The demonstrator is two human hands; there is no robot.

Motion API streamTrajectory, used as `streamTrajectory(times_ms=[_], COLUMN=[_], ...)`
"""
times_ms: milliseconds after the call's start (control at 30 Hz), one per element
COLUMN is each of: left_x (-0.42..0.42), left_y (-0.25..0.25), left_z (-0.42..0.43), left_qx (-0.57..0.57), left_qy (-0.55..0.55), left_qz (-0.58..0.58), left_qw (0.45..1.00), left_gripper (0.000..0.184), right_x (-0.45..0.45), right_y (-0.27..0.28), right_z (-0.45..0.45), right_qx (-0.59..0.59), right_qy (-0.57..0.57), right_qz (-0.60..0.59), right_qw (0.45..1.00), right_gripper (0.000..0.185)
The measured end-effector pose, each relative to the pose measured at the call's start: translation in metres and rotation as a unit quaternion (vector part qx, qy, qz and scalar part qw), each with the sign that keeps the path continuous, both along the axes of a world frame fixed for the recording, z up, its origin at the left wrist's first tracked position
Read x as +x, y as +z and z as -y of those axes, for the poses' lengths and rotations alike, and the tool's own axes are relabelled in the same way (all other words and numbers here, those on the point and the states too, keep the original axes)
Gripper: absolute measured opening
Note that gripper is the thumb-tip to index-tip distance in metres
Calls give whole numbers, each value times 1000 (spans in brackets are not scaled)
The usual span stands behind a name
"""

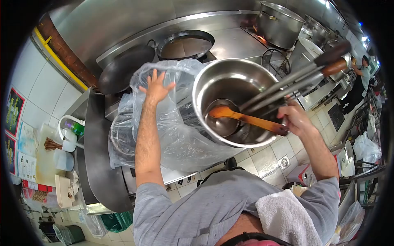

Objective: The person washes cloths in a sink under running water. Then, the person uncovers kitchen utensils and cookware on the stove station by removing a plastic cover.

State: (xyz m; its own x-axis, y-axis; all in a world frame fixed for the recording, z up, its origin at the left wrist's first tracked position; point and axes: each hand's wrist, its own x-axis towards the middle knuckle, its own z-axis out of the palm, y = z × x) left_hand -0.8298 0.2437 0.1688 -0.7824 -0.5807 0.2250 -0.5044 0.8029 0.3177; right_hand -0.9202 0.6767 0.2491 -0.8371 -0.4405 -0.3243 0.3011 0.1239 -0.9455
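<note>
My left hand [156, 86] has its fingers spread, palm down, over a crumpled clear plastic bag [176, 135] draped across the stove. It seems to touch the plastic. My right hand [296, 118] is closed at the right side of a steel pot [200, 98], apparently on its handle, which the fingers mostly hide. The pot tilts toward me above the bag's right side. Inside it lie a wooden spoon [242, 117] and a ladle with a round metal bowl [223, 123]. Long-handled metal utensils with a dark handle [334, 53] and a brown handle [334, 67] stick out to the upper right.
Behind the bag sit a dark wok [125, 69] and a wide pan [184, 45] with liquid. A large stockpot [279, 26] stands by a burner flame [262, 39]. Another person [359, 84] stands far right. Bottles and tubs [63, 160] line the left side.
</note>
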Motion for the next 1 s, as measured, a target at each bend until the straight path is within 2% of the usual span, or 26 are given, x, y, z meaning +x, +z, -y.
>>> streamTrajectory(times_ms=[33,100,167,200,267,300,367,433,500,600,633,667,700,767,833,867,900,933,967,1000], left_x=[-1,-2,2,3,3,2,-2,-5,-15,-34,-44,-51,-59,-79,-95,-103,-113,-121,-125,-128], left_y=[-11,-30,-41,-35,-18,-24,-38,-48,-72,-129,-159,-194,-207,-192,-211,-214,-215,-216,-218,-216], left_z=[-3,-11,-27,-44,-90,-103,-128,-148,-149,-117,-101,-85,-74,-79,-75,-77,-79,-82,-84,-87], left_qx=[-24,-26,-134,-131,-157,-157,-63,89,137,116,106,86,65,60,34,26,58,93,91,96], left_qy=[-7,0,-47,-44,-10,-8,-22,-33,7,25,30,-7,-46,-50,-30,-29,-65,-101,-102,-64], left_qz=[58,41,-72,-67,-246,-242,-289,-96,93,113,106,29,-46,-27,159,160,102,46,48,32], left_qw=[998,999,987,988,957,957,955,991,986,986,988,996,996,997,986,986,991,990,989,993], left_gripper=[71,67,59,59,38,38,20,14,16,20,20,23,25,30,35,35,40,47,47,53], right_x=[-5,-26,-47,-68,-110,-119,-146,-193,-235,-290,-306,-328,-345,-352,-374,-382,-389,-385,-386,-389], right_y=[8,22,43,45,49,52,55,42,33,18,16,8,-1,-3,-18,-30,-38,-42,-41,-40], right_z=[-11,-29,-39,-46,-52,-39,-12,10,40,96,114,133,151,182,211,225,240,251,262,269], right_qx=[2,-6,22,10,-23,-62,-71,-77,-95,-103,-104,-106,-107,-120,-121,-136,-151,-168,-132,-120], right_qy=[-16,-50,-67,-45,-2,-31,-54,-23,0,-35,-36,-46,-57,-106,-103,-115,-130,-140,-176,-185], right_qz=[-20,-29,-59,-56,-38,-53,-74,-96,-93,-75,-51,-46,-39,-36,-1,2,5,-36,-12,-16], right_qw=[1000,998,996,997,999,996,993,992,991,991,993,992,992,986,987,984,980,975,975,975], right_gripper=[37,29,26,23,20,25,29,28,28,34,37,33,30,31,32,35,38,49,60,63])
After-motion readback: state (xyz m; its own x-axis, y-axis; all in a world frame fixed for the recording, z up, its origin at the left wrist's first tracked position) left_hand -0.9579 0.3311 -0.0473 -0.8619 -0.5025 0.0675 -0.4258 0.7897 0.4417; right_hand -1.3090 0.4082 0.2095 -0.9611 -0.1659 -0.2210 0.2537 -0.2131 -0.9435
